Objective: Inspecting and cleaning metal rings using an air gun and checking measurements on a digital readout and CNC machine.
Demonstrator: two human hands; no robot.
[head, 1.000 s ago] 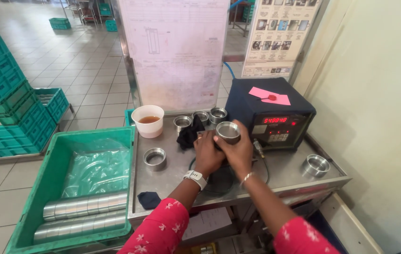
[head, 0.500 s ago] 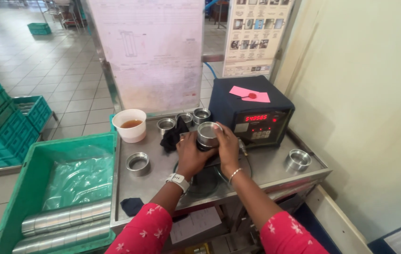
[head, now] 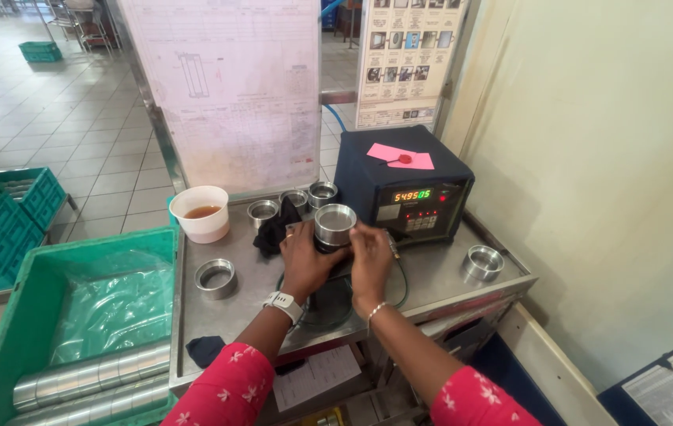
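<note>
A short steel ring (head: 335, 226) sits upright on a dark fixture at the middle of the small metal table (head: 226, 312). My left hand (head: 302, 259) grips its left side and my right hand (head: 370, 257) grips its right side. Just behind stands a dark blue measuring box (head: 402, 183) with a lit number display and pink slips on top. A black cloth (head: 273, 229) lies just left of my left hand.
Loose steel rings lie at the left (head: 216, 276), the right (head: 483, 262) and the back (head: 322, 192) of the table. A white cup of brown liquid (head: 201, 212) stands back left. A green crate (head: 29, 331) with steel tubes (head: 92, 383) sits left. A drawing board (head: 226, 87) stands behind.
The view has shifted a little; both hands stay on the steel ring at the fixture, and my right hand has slid lower on its right side.
</note>
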